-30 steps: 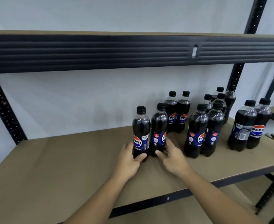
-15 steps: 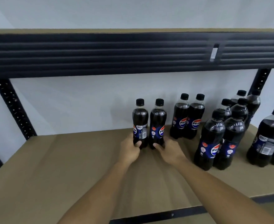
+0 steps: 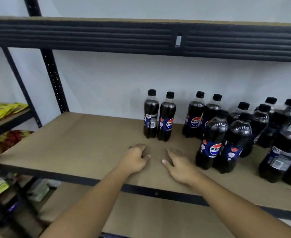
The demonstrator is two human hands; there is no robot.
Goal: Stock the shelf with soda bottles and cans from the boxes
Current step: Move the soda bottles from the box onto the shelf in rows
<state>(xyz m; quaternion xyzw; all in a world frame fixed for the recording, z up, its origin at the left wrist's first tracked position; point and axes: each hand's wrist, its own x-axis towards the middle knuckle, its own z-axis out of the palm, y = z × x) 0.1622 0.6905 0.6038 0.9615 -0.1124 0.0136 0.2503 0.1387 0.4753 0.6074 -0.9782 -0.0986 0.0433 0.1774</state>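
Observation:
Two dark Pepsi bottles [image 3: 159,115] with black caps stand upright, side by side, near the back of the brown shelf board [image 3: 83,141]. My left hand [image 3: 135,158] and my right hand [image 3: 179,163] hover over the board in front of that pair, both empty with fingers loosely apart, clear of the bottles. More Pepsi bottles stand to the right: a pair at the back [image 3: 202,115], a nearer pair [image 3: 223,143], and several others [image 3: 265,121] toward the right edge.
A black metal beam [image 3: 107,36] of the upper shelf crosses overhead. A perforated black upright [image 3: 53,79] stands at the left. Yellow and red snack packets [image 3: 2,111] fill a neighbouring rack on the left. A lower shelf board [image 3: 141,219] lies below.
Both hands pushed the two bottles back on the shelf, let go of them and drew back toward the front edge. The view has shifted left.

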